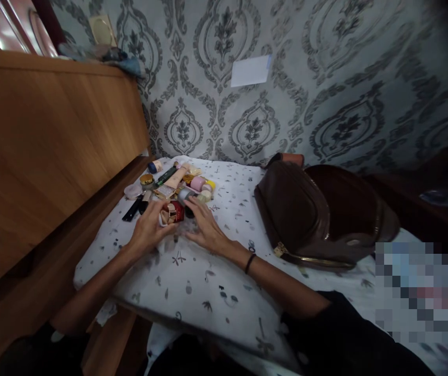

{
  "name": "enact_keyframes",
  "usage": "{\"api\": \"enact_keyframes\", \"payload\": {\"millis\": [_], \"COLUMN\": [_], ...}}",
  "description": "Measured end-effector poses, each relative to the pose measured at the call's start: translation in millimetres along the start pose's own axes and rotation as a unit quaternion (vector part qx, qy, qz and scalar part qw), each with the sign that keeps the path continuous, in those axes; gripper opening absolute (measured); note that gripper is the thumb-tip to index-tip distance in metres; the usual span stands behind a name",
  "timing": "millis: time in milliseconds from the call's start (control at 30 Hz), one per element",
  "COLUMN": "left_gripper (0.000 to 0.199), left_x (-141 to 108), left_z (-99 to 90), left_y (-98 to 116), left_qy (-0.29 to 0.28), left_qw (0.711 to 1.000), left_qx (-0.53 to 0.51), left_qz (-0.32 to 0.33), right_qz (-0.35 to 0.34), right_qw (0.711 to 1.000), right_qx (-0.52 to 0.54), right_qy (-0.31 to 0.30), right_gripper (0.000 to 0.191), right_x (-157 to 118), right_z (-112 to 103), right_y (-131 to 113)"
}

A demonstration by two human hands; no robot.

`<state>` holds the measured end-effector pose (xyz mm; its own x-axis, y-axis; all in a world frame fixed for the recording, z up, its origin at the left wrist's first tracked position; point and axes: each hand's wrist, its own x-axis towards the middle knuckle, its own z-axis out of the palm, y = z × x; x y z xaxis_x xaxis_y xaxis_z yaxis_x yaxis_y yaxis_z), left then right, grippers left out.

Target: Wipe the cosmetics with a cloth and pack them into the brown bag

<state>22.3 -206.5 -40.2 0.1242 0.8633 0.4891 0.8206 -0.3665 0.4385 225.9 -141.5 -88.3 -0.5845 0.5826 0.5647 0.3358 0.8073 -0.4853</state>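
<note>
Left of the left hand point(151, 225): already lying out, two black-ended tubes point(131, 210), one gold-lidded jar point(147, 180).
In that hand: one red box point(175, 211), gripped; handling looks unfinished.
Just beyond it: one beige tube point(176, 177), two pink-lidded jars point(197, 183); others overlap, uncountable.
Right hand point(209, 230): half-spread by one grey lid point(185, 195); can't tell if gripping.
Well right of it: one brown bag point(292, 201).
</note>
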Motion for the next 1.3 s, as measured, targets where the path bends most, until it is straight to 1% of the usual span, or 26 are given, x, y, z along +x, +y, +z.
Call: {"api": "enact_keyframes", "payload": {"millis": [67,100,167,233,267,300,400,433,467,567,667,733,833,900,967,1033,1100,1200,1300], "left_gripper": [0.055,0.057,0.062,0.068,0.067,0.063,0.035,0.031,0.032,0.04,0.04,0.038,0.034,0.034,0.037,0.043,0.047,0.045,0.048], "left_x": [-4.5,-7.2,-12.9,-18.1,-20.0,-20.9,-16.1,-12.1,-7.4,6.5,13.4,13.4,8.5,1.3,-10.1,-24.6,-38.9,-53.6,-58.4], "left_z": [1.1,2.3,5.3,8.3,9.4,10.0,9.2,8.0,6.4,0.9,-2.1,-0.7,6.6,12.9,17.3,18.1,15.1,6.3,-1.6], "left_y": [14.8,21.9,31.7,32.2,28.7,23.2,0.1,-8.1,-15.6,-32.3,-37.0,-32.8,-17.8,-5.8,3.3,5.9,1.5,-10.9,-17.1], "left_qy": [-0.037,-0.058,-0.089,-0.103,-0.111,-0.123,-0.177,-0.188,-0.193,-0.17,-0.138,-0.11,-0.067,-0.076,-0.119,-0.166,-0.184,-0.198,-0.238], "left_qw": [0.999,0.997,0.992,0.988,0.987,0.983,0.963,0.955,0.95,0.947,0.949,0.958,0.983,0.992,0.988,0.977,0.967,0.954,0.933], "left_qx": [0.007,0.01,0.01,0.019,0.037,0.066,0.184,0.214,0.237,0.273,0.283,0.265,0.172,0.101,0.072,0.088,0.132,0.21,0.266], "left_qz": [0.039,0.059,0.091,0.111,0.115,0.115,0.092,0.08,0.067,0.021,-0.006,-0.01,-0.007,0.02,0.065,0.103,0.113,0.086,0.051], "right_qz": [-0.01,-0.002,0.036,0.088,0.114,0.138,0.207,0.226,0.243,0.269,0.277,0.28,0.273,0.255,0.238,0.233,0.233,0.23,0.23], "right_qw": [0.998,0.996,0.992,0.987,0.983,0.978,0.96,0.951,0.942,0.921,0.914,0.915,0.929,0.946,0.959,0.966,0.968,0.97,0.971], "right_qx": [0.058,0.083,0.113,0.13,0.138,0.147,0.18,0.196,0.213,0.263,0.278,0.27,0.231,0.184,0.135,0.1,0.078,0.061,0.059], "right_qy": [0.011,0.018,0.033,0.044,0.046,0.047,0.064,0.075,0.086,0.105,0.105,0.102,0.092,0.082,0.07,0.057,0.051,0.043,0.024], "right_gripper": [0.077,0.075,0.071,0.064,0.06,0.057,0.058,0.06,0.061,0.061,0.06,0.059,0.059,0.056,0.051,0.047,0.046,0.045,0.055], "right_x": [-9.1,-13.4,-23.3,-35.5,-42.2,-48.9,-64.3,-67.0,-68.6,-68.2,-66.2,-66.2,-68.2,-70.0,-71.7,-72.9,-73.5,-73.6,-73.9], "right_z": [-7.5,-10.6,-15.5,-18.8,-20.0,-20.9,-21.6,-21.5,-21.3,-21.8,-23.6,-24.6,-26.0,-28.3,-31.7,-35.3,-38.3,-41.2,-43.7], "right_y": [-15.9,-22.1,-29.9,-31.5,-30.2,-27.9,-16.9,-12.9,-9.1,-1.3,0.3,-1.1,-5.4,-8.6,-10.8,-11.5,-11.2,-10.4,-9.5]}}
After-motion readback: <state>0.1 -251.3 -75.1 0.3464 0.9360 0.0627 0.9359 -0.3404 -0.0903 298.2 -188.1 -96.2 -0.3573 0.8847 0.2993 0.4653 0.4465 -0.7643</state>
